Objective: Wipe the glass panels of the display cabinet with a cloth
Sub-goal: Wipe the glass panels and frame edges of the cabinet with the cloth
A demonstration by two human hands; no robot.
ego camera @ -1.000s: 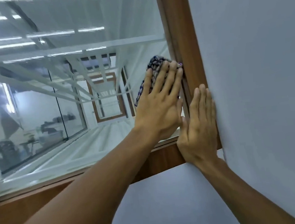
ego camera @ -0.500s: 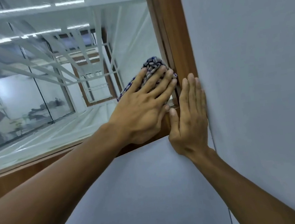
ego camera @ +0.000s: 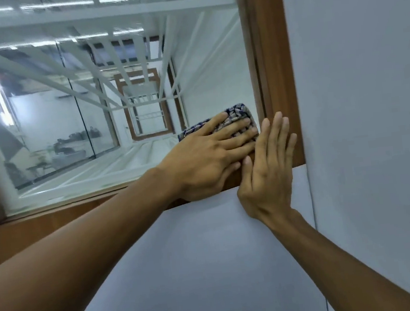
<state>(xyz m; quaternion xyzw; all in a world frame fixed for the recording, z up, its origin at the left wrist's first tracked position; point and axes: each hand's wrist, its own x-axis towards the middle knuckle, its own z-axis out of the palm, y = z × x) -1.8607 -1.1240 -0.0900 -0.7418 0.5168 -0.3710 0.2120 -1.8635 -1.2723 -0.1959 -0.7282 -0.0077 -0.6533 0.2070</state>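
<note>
Your left grip point(ego camera: 207, 160), a bare hand, lies flat with straight fingers spread over a folded cloth point(ego camera: 237, 112), pressing it against the glass panel point(ego camera: 203, 78) rather than clutching it. The cloth is patterned in dark blue and pale grey, and it sits in the lower right corner of the panel, just beside the upright of the brown wooden frame point(ego camera: 272, 58). Part of it shows above and between your fingers. Your right grip point(ego camera: 267, 173), also a bare hand, is released and flat. Its fingers point up along the wooden upright and its heel rests on the pale wall panel point(ego camera: 197, 258) below the frame. Its thumb lies against the little-finger side of your left hand. Both forearms reach in from the bottom of the view. Through the glass you see white bars and shelving, with long strip lights reflected near the top. A second pale wall point(ego camera: 360, 112) fills the right side.
</note>
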